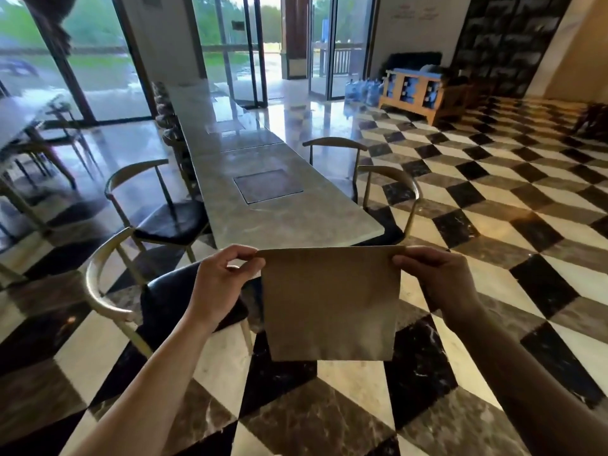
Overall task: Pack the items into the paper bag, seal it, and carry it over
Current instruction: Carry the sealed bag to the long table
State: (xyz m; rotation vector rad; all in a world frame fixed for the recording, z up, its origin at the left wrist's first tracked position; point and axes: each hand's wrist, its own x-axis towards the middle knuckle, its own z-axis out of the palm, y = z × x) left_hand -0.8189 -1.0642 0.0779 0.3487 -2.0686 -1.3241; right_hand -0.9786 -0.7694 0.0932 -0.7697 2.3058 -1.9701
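Observation:
A brown paper bag [330,304] hangs in front of me above the floor, its top edge folded flat and level. My left hand [223,281] pinches the bag's top left corner between thumb and fingers. My right hand [434,281] grips the top right corner. The bag's contents are hidden inside. It hangs just short of the near end of a long marble table [283,212].
Chairs with curved metal backs stand on both sides of the table; one black-seated chair [158,301] is right beside my left hand. The floor is glossy checkered tile. A wooden bench [424,93] and several water jugs [363,88] stand by the glass doors far back.

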